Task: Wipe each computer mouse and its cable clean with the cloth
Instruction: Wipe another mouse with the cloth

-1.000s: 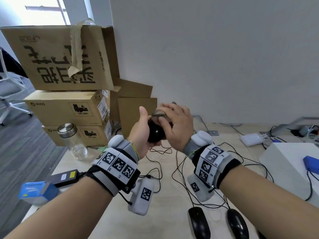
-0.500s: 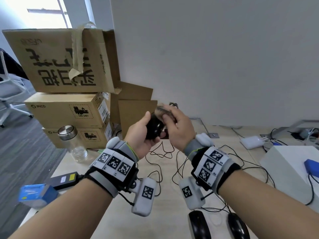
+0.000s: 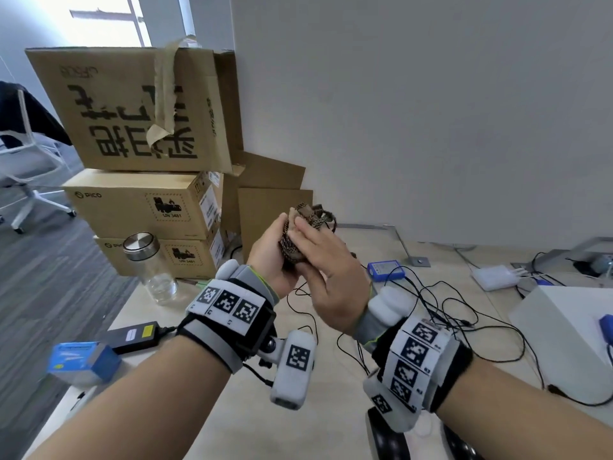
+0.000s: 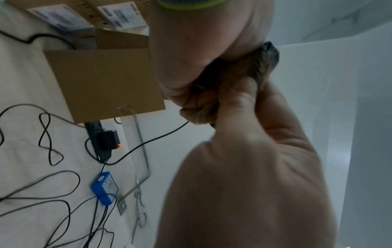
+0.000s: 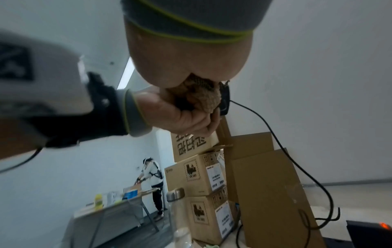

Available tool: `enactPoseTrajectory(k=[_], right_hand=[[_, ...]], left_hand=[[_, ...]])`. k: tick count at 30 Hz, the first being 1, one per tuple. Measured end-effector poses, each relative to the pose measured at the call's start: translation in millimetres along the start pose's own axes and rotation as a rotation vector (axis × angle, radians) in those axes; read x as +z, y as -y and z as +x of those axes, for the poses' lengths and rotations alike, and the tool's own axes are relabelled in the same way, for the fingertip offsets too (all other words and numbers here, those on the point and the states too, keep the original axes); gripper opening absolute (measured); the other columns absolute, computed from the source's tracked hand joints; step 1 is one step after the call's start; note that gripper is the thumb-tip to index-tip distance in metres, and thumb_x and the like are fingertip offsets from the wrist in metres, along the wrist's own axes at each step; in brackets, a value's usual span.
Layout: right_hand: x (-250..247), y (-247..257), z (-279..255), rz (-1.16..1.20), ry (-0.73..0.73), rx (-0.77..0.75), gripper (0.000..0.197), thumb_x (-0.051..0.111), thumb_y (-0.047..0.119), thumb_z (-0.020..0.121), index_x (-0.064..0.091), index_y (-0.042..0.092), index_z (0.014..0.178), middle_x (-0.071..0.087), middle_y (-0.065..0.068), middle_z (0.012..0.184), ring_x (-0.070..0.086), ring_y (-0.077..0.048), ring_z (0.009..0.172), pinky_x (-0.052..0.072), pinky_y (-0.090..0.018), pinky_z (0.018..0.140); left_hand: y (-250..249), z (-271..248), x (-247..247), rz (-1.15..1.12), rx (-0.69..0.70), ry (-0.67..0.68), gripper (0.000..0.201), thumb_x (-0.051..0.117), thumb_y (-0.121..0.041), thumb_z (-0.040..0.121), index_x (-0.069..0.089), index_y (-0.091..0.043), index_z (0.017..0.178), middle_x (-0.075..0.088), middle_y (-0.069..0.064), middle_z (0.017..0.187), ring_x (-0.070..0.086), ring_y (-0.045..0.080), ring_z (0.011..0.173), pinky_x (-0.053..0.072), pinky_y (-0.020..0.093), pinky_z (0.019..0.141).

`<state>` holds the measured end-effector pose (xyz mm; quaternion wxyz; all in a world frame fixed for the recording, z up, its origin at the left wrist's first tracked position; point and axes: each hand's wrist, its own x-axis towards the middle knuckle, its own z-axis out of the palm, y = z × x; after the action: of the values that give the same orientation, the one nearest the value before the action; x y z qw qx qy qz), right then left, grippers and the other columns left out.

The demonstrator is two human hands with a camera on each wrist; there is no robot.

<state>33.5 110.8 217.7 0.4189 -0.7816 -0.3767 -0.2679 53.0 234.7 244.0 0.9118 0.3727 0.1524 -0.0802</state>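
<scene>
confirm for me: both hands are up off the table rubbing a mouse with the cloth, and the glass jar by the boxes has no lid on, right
Not quite. The jar does have a lid: the head view shows a shiny metal cap on it. The rest holds: the left hand and right hand are raised above the table, working the cloth over a mouse.

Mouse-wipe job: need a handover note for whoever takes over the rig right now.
Left hand: grips the black mouse, raised above the table.
Right hand: holds the cloth pressed over that mouse, which it mostly hides.
The mouse's cable hangs down to the table.
Two other mice lie at the near table edge, cables tangled behind them.
Done: wiping of the held mouse is under way.
Left: finish it, wipe its cable. Whether the other two are wiped cannot be told.
</scene>
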Motion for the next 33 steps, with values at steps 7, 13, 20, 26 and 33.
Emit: enactPoseTrajectory(k=[7,13,20,26,33], right_hand=[[-19.7,-26.1,30.5,0.005,-0.261,0.261,0.033,0.058,0.014,0.086,0.070,0.012,0.117,0.069,0.000,0.116,0.061,-0.013,0.109,0.047,-0.038,0.098],[-23.2,-19.8,46.4,0.248,-0.353,0.488,0.024,0.063,0.009,0.088,0.069,0.019,0.109,0.070,0.012,0.099,0.065,0.000,0.094,0.052,-0.024,0.090],[-29.2,-22.7,45.6,0.132,-0.395,0.537,0.020,0.070,0.033,0.078,0.067,0.033,0.097,0.067,0.003,0.098,0.063,-0.010,0.087,0.053,-0.028,0.086],[-9.4,7.9,21.9,-0.005,-0.015,0.238,0.035,0.063,0.027,0.083,0.069,0.013,0.114,0.056,-0.004,0.101,0.053,-0.012,0.093,0.039,-0.013,0.085],[-29.9,-31.6,42.4,-0.126,-0.098,0.417,0.031,0.061,0.038,0.080,0.070,0.017,0.101,0.064,-0.007,0.092,0.057,-0.020,0.087,0.040,-0.025,0.077]], left_hand=[[1.4,-12.3,2.8,0.368,0.020,-0.056,0.047,0.052,-0.050,0.095,0.062,-0.006,0.108,0.057,0.010,0.083,0.048,0.012,0.046,0.035,0.020,0.037],[2.7,-21.2,4.5,0.631,0.062,0.037,0.053,0.048,-0.056,0.094,0.065,-0.006,0.098,0.060,0.009,0.072,0.052,0.020,0.054,0.041,0.028,0.049],[-2.6,-24.4,2.9,0.352,-0.060,0.070,0.057,0.037,-0.053,0.098,0.064,-0.003,0.107,0.064,0.017,0.073,0.052,0.023,0.056,0.040,0.026,0.047],[3.4,-10.3,3.8,0.262,0.055,-0.054,0.038,0.046,-0.041,0.090,0.067,-0.010,0.099,0.069,0.017,0.098,0.067,0.033,0.089,0.050,0.046,0.087],[-0.6,-16.3,5.8,0.380,-0.035,0.041,0.053,0.031,-0.045,0.100,0.063,-0.003,0.099,0.060,0.019,0.069,0.050,0.025,0.051,0.033,0.022,0.036]])
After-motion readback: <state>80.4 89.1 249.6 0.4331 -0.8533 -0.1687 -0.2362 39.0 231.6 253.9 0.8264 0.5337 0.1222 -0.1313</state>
